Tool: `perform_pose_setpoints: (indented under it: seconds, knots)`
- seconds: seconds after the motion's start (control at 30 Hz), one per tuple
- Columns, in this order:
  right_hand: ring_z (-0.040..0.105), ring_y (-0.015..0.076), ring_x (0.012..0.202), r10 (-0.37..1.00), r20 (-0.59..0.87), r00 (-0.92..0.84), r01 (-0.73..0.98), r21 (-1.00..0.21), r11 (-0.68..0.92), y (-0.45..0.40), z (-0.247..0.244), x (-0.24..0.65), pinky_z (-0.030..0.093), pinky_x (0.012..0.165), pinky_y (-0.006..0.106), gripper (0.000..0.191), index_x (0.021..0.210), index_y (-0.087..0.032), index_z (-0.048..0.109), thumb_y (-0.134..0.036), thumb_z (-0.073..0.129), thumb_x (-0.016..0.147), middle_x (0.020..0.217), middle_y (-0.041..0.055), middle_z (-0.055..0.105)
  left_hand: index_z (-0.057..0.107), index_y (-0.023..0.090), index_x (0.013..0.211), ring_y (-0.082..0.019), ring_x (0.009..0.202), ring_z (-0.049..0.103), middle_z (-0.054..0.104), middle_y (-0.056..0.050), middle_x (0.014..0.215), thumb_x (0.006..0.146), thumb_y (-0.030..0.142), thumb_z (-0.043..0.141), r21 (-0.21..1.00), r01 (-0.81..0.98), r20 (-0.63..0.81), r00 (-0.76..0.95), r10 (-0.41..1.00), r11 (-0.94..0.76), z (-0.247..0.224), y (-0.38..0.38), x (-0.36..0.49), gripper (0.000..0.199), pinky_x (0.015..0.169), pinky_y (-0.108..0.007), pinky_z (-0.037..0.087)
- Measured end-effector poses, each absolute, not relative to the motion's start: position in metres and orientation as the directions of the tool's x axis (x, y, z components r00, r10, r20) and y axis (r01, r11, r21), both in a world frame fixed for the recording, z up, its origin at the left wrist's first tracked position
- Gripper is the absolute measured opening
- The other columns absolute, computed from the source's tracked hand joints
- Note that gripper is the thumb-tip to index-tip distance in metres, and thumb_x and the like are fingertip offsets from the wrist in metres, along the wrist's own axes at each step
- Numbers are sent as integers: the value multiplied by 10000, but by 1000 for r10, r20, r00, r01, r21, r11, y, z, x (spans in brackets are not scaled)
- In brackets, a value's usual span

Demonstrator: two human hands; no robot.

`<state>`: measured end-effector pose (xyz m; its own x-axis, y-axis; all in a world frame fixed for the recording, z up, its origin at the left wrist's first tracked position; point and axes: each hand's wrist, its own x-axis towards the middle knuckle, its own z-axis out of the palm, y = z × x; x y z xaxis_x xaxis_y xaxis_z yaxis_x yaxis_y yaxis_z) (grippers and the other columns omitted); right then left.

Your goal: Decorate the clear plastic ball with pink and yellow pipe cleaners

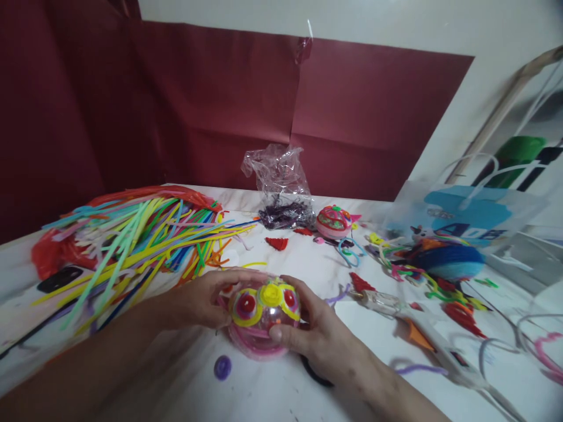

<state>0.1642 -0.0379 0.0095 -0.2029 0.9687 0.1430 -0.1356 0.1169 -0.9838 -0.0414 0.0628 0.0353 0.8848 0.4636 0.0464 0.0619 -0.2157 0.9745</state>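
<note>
Between my two hands is a clear plastic ball decorated with coiled pipe cleaners. A yellow coil sits at its top middle, with a red, pink and yellow-rimmed coil on either side. Pink runs around its lower edge, near the white table. My left hand is closed around the ball's left side, some fingers hidden behind it. On the right side, my right hand grips it with the thumb across the front. A small purple coil lies on the table just in front.
Loose pipe cleaners are heaped at the left, near a black phone-like object. A glue gun with its cord lies at the right. Farther back are a clear plastic bag, a decorated pink ball and a translucent carrier bag.
</note>
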Motion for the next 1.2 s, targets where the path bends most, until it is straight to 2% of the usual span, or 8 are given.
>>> perform_pose_setpoints:
  seconds: [0.23,0.43,0.67,0.83,1.03,1.2]
  knots:
    - [601,232,993,977,121,-177,23,-992,127,-39,11,167,474,863,362,628,1233,-267,480,-340,777,684,1046,8,666,544,274,1263,-297,1223,505,555,-66,1329,689,279,741,966,-5,121,892,435,-258,31,64,-40,607,965,-370,454]
    - [606,228,1003,974,139,-182,-11,-990,139,-41,11,166,476,872,360,602,1218,-271,494,-362,769,691,1081,15,661,516,252,1286,-300,1217,508,560,-79,1321,698,180,696,969,38,80,886,457,-243,30,65,-41,619,967,-391,454]
    - [584,262,1084,990,65,-124,-28,-998,62,-39,-1,166,425,968,431,917,1335,-239,349,-373,838,571,1225,88,611,521,248,1279,-328,1258,462,517,-65,1371,669,110,678,975,54,52,889,456,-217,34,61,-40,645,1003,-422,427]
    - [573,261,1128,989,-19,-145,-157,-987,-42,-44,0,163,441,968,425,1106,1392,-248,184,-428,852,530,1362,137,505,535,232,1270,-325,1263,455,515,-68,1372,634,83,687,978,60,40,888,458,-201,38,59,-41,670,980,-400,449]
    - [519,271,1189,997,-46,-65,-26,-999,-48,-50,11,161,367,1031,450,910,1386,-216,283,-555,724,666,1336,141,526,526,248,1277,-306,1243,479,526,-64,1361,632,61,660,974,69,38,889,455,-216,36,60,-41,685,980,-406,440]
    - [589,257,1076,994,-97,-48,0,-995,-97,-51,13,162,412,980,439,834,1399,-257,300,-471,709,705,1289,97,570,544,239,1261,-320,1244,476,524,-76,1363,623,82,684,983,34,54,884,465,-178,34,60,-40,672,958,-400,459]
